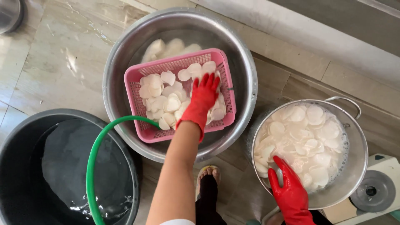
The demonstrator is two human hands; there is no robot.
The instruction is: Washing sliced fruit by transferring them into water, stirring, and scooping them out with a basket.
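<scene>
- Left hand (203, 99), in a red rubber glove, lies flat on the pale round slices (166, 98) in the pink perforated basket (143, 135); its fingers are together and extended, pressing rather than gripping.
- The pink perforated basket sits tilted inside the large steel basin (241, 62), with more slices visible behind its far rim.
- Right hand (289, 191), also gloved in red, rests at the near rim of the steel colander pot (358, 158), fingers loosely apart among wet slices (310, 133) in milky water; it clamps on nothing that can be seen.
- Judgement: spreading the slices is best done with a light, open palm, since thin wet pieces probably snap or stick in clumps under pressure.
- Judgement: any lift from the colander pot should be small and allowed to drain, as gloved fingers on slick slices likely slip.
- The green hose (93, 154) arcs from the dark water tub (8, 141) toward the basket; it is best kept clear of the left forearm.
- A sandalled foot (207, 175) stands on wet floor tile (54, 62); footing looks a slip risk.
</scene>
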